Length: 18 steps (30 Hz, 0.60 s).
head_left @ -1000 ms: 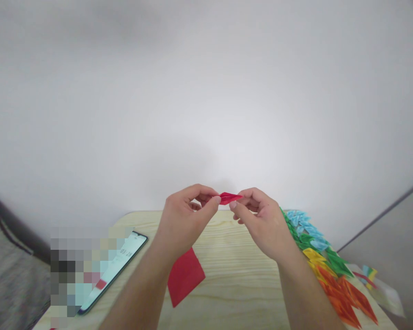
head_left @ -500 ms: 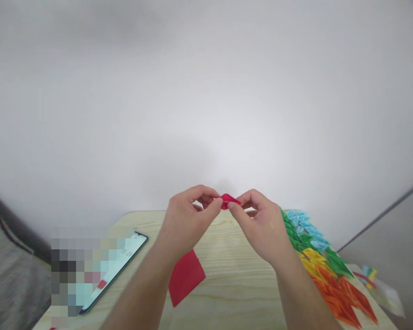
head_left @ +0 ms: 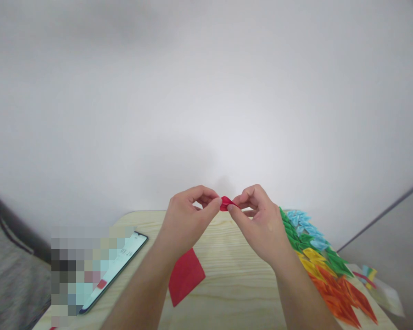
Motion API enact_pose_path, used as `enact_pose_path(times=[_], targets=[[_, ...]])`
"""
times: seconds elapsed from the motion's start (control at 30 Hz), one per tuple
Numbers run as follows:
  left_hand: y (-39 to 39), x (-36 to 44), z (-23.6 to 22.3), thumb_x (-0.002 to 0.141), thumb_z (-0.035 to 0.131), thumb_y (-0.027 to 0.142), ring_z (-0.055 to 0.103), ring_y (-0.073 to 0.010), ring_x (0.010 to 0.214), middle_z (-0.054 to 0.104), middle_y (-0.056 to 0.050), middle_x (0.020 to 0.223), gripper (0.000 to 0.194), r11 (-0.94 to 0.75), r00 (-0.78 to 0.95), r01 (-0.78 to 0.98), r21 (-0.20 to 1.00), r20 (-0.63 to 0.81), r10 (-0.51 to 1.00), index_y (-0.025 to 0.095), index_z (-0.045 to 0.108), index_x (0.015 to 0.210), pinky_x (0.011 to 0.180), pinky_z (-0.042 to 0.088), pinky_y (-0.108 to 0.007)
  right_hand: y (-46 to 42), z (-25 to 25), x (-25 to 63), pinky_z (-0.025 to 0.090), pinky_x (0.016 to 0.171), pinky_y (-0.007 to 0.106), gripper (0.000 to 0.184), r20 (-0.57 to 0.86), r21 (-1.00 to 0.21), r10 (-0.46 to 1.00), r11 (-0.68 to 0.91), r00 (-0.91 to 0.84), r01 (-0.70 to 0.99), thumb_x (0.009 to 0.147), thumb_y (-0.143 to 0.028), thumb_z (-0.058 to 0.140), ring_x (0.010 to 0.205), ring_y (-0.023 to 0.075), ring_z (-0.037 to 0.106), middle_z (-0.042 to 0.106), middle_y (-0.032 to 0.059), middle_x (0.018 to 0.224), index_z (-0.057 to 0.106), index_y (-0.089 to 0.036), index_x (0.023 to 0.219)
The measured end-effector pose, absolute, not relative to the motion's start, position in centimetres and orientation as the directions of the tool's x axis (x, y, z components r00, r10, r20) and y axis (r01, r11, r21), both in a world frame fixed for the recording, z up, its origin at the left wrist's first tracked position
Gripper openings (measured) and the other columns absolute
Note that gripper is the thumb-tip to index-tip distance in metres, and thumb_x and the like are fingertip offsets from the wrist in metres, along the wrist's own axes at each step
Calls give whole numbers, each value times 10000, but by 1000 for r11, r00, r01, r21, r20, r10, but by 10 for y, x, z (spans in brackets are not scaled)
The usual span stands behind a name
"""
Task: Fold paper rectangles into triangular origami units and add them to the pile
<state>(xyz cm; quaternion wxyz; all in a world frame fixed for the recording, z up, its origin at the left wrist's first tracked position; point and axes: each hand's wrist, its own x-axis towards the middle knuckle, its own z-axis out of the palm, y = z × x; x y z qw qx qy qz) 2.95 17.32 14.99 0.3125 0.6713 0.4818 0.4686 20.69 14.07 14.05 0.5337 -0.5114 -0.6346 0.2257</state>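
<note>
A small folded red paper piece [head_left: 226, 203] is held above the light wooden table [head_left: 234, 279], pinched from both sides. My left hand [head_left: 187, 220] grips its left end between thumb and forefinger. Thumb and fingers of my right hand [head_left: 258, 222] close on its right end. The two hands nearly touch, and most of the paper is hidden between the fingertips. A flat red paper sheet [head_left: 186, 276] lies on the table below my left forearm.
A phone [head_left: 115, 272] with a lit screen lies at the table's left, partly blurred out. Rows of folded paper pieces in blue [head_left: 304, 224], green [head_left: 298, 236], yellow [head_left: 313, 259] and orange [head_left: 344, 293] run along the right edge. A plain white wall stands behind.
My hands have drawn closer together, and the red piece has gone from a long flat strip to a shorter, bent shape between my fingertips.
</note>
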Motion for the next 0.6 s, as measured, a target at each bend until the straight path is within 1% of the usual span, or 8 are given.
enact_pose_path(times=[0.07,0.13,0.23,0.37,0.47,0.6], targets=[[173,30,149,874,725,372,682,-172,780,757,19,809,134,-339,97,358,870,327,940,246,770,885,694,525,-278,140,141,207,555,658,257,100,472,-803,881,407,46,436,929,-223,666,822,159,712,709,-32,893,579,-265,951],[173,30,149,874,725,374,685,-176,792,757,19,810,135,-341,101,364,867,327,940,247,768,891,702,526,-283,140,141,207,547,659,258,72,497,-764,868,441,-6,470,959,-202,619,850,156,702,711,-19,968,616,-271,980],[174,30,148,875,721,376,681,-178,788,752,19,802,139,-344,104,364,866,329,939,246,764,896,700,522,-286,141,140,208,554,687,274,149,531,-713,845,481,-55,511,989,-185,576,888,161,692,709,4,1082,662,-285,1056],[174,30,149,870,723,367,674,-176,775,747,21,786,131,-342,95,373,862,331,939,242,762,882,694,518,-286,142,138,210,575,788,307,230,547,-677,832,505,-93,535,1022,-179,537,978,179,685,704,14,1149,680,-309,1148],[174,30,150,871,721,365,679,-176,777,750,23,790,128,-337,98,378,862,325,941,245,763,877,694,519,-287,142,138,210,577,855,333,243,557,-647,821,525,-128,553,1026,-179,542,1006,187,685,701,19,1157,689,-314,1165],[173,31,150,881,715,366,683,-172,781,750,29,798,118,-345,115,375,861,326,938,258,763,882,691,521,-284,141,138,210,582,848,344,213,568,-608,813,518,-125,602,1023,-191,554,933,190,701,701,35,1108,704,-300,1129]])
